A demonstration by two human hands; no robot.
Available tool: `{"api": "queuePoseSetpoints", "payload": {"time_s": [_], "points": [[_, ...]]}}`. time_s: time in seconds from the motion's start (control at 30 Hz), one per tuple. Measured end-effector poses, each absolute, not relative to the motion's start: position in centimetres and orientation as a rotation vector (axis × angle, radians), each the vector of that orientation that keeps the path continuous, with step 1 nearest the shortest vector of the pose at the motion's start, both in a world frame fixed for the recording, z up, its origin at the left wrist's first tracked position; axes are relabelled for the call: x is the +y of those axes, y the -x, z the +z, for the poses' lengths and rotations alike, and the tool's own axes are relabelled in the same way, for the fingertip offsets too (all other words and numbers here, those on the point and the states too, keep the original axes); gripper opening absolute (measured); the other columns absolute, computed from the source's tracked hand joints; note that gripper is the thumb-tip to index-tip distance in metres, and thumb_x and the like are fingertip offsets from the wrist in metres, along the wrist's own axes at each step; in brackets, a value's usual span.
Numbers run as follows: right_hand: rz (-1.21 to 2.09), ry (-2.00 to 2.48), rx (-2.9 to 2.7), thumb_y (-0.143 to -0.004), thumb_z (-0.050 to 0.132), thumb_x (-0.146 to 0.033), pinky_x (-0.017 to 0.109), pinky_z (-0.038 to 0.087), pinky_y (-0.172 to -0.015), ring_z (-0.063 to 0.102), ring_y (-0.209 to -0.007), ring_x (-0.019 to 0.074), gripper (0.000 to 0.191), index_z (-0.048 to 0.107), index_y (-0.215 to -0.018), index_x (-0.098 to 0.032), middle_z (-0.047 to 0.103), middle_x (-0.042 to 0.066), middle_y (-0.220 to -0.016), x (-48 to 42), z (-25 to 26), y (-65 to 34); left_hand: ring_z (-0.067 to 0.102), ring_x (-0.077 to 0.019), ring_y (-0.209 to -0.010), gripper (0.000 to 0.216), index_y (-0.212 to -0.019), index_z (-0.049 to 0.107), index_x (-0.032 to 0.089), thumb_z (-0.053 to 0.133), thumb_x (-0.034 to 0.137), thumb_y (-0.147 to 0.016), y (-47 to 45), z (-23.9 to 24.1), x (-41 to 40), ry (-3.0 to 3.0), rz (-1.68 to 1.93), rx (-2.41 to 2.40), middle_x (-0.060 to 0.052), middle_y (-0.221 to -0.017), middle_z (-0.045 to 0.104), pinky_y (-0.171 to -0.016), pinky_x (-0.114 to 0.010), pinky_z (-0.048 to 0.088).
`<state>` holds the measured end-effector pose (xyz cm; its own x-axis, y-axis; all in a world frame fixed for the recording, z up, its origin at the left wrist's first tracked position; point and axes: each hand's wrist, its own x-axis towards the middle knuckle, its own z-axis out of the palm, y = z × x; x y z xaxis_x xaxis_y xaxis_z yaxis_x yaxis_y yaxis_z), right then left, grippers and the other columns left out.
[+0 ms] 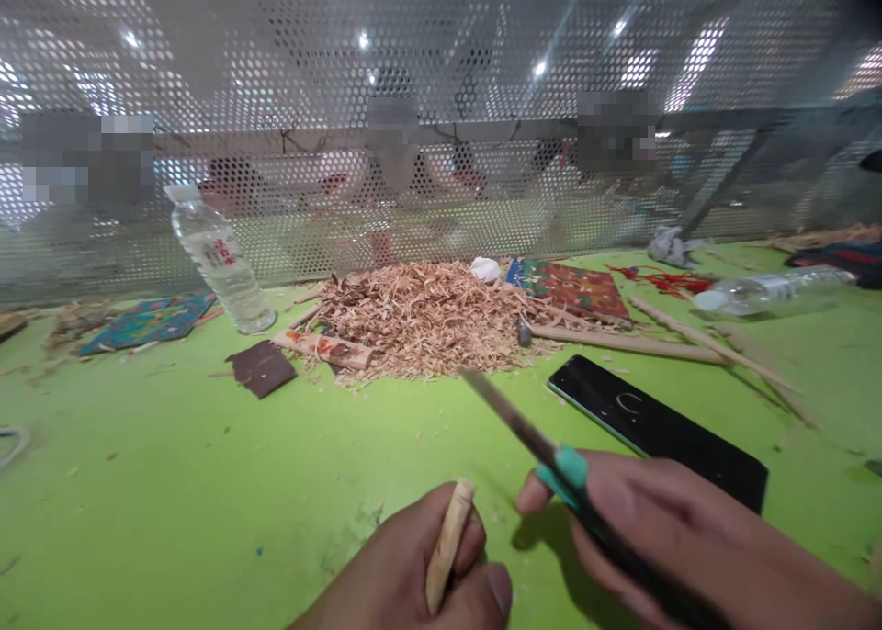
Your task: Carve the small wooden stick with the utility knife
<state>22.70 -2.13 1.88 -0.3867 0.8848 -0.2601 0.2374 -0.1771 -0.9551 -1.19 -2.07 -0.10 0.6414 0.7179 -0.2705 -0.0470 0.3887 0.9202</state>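
My left hand (420,575) is closed around a short pale wooden stick (449,540) whose end pokes up past my fingers. My right hand (675,543) grips a knife (534,442) with a dark handle and a teal guard; its blade points up and left, just above and to the right of the stick's tip, and is blurred. Both hands hover over the green table (207,483) near its front edge.
A pile of wood shavings (420,318) lies in the middle, with a black phone (658,428) to its right. A standing water bottle (220,261), a lying bottle (764,292), long sticks (634,343), colourful cards (571,288) and a brown piece (262,367) are spread around. A perforated metal screen (441,106) closes the far side.
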Motion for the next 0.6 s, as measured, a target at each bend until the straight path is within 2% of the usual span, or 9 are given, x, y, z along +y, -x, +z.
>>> {"api": "queuePoseSetpoints", "payload": {"time_s": [0.07,0.1,0.17,0.23,0.3,0.33,0.43,0.5,0.6], "points": [[1.82,1.293,-1.331,-0.096,0.054,-0.085,0.018,0.026,-0.038,0.03,-0.04,0.0071,0.068,0.079,-0.106,-0.022,0.049,-0.008,-0.057,-1.6,2.3,-22.6,0.026,-0.0111,-0.066,0.058,-0.085,0.043,0.025,0.072,0.074,-0.091,1.4,-0.1,-2.0,-1.081,0.521,0.756,0.009,-0.076,0.033,-0.06,-0.027,0.024],[1.824,1.284,-1.329,-0.096,0.057,-0.085,0.017,0.027,-0.039,0.03,-0.041,0.0069,0.069,0.079,-0.106,-0.021,0.048,-0.008,-0.057,-1.4,2.4,-22.6,0.026,-0.0107,-0.065,0.059,-0.085,0.042,0.025,0.072,0.075,-0.09,1.5,0.0,-2.0,-1.083,0.514,0.764,0.009,-0.075,0.033,-0.059,-0.027,0.024],[1.642,1.342,-1.424,-0.094,0.064,-0.082,0.02,0.039,-0.044,0.044,-0.048,0.0105,0.065,0.081,-0.106,-0.02,0.057,-0.004,-0.061,-1.5,2.4,-22.6,0.028,-0.0102,-0.066,0.06,-0.084,0.043,0.024,0.072,0.076,-0.089,1.5,0.2,-1.8,-1.089,0.52,0.803,0.009,-0.074,0.034,-0.059,-0.026,0.025],[1.402,1.47,-1.471,-0.09,0.069,-0.081,0.027,0.056,-0.057,0.065,-0.068,0.0206,0.064,0.083,-0.113,-0.024,0.073,0.004,-0.077,-1.9,2.4,-22.6,0.031,-0.009,-0.063,0.06,-0.085,0.048,0.023,0.072,0.077,-0.089,1.4,0.4,-1.5,-1.099,0.504,0.836,0.009,-0.071,0.039,-0.057,-0.025,0.026],[1.19,1.542,-1.474,-0.084,0.077,-0.08,0.032,0.062,-0.075,0.072,-0.095,0.0297,0.063,0.085,-0.117,-0.027,0.08,0.009,-0.098,-2.0,2.6,-22.6,0.035,-0.0075,-0.056,0.062,-0.097,0.058,0.021,0.071,0.081,-0.088,1.3,0.3,-1.3,-1.075,0.471,0.836,0.006,-0.069,0.053,-0.053,-0.024,0.025],[1.184,1.54,-1.467,-0.082,0.079,-0.08,0.032,0.061,-0.076,0.071,-0.096,0.0299,0.063,0.085,-0.117,-0.028,0.08,0.009,-0.099,-1.9,2.7,-22.6,0.036,-0.0067,-0.052,0.067,-0.107,0.062,0.02,0.07,0.082,-0.086,1.3,0.1,-1.2,-1.051,0.452,0.831,0.004,-0.072,0.063,-0.051,-0.023,0.024],[1.636,1.374,-1.264,-0.079,0.081,-0.082,0.02,0.043,-0.046,0.05,-0.052,0.0119,0.061,0.083,-0.104,-0.027,0.064,-0.002,-0.068,-1.1,2.8,-22.5,0.037,-0.0042,-0.048,0.08,-0.13,0.066,0.019,0.075,0.082,-0.082,1.4,-0.5,-1.0,-0.986,0.435,0.814,-0.006,-0.093,0.08,-0.049,-0.022,0.026],[1.991,1.248,-1.04,-0.08,0.077,-0.084,0.016,0.026,-0.036,0.029,-0.038,0.0039,0.061,0.079,-0.089,-0.024,0.055,-0.008,-0.058,-0.4,2.6,-22.6,0.042,-0.0044,-0.051,0.076,-0.12,0.073,0.016,0.08,0.08,-0.079,1.4,-0.7,-0.9,-0.959,0.442,0.812,-0.008,-0.095,0.08,-0.052,-0.021,0.032],[2.033,1.218,-1.14,-0.091,0.058,-0.088,0.017,0.026,-0.034,0.032,-0.032,0.0037,0.073,0.068,-0.07,-0.02,0.056,-0.005,-0.051,0.0,2.0,-22.8,0.051,-0.0086,-0.059,0.077,-0.092,0.076,0.012,0.086,0.084,-0.067,1.2,-0.7,-0.8,-0.973,0.431,0.813,-0.007,-0.08,0.073,-0.058,-0.022,0.035]]}}
